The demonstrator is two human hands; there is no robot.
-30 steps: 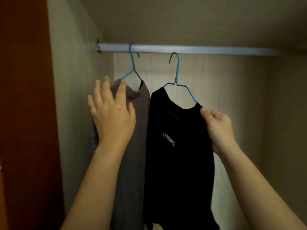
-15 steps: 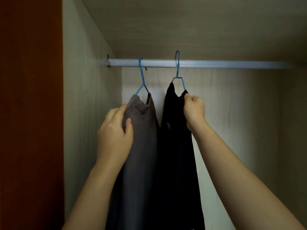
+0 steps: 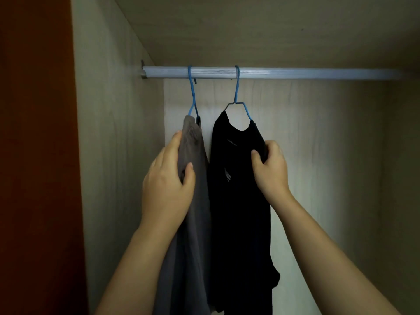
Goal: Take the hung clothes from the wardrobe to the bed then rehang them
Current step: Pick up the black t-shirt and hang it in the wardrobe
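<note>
Left hand [image 3: 168, 185] curls round the grey shirt [image 3: 197, 223] at 9 o'clock; right hand [image 3: 270, 169] pinches the black shirt [image 3: 238, 212] at 3 o'clock, lower down it than before.

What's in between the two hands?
The head view shows two shirts hanging side by side there. The left hand grips the grey shirt, and the right hand grips the black shirt.
</note>
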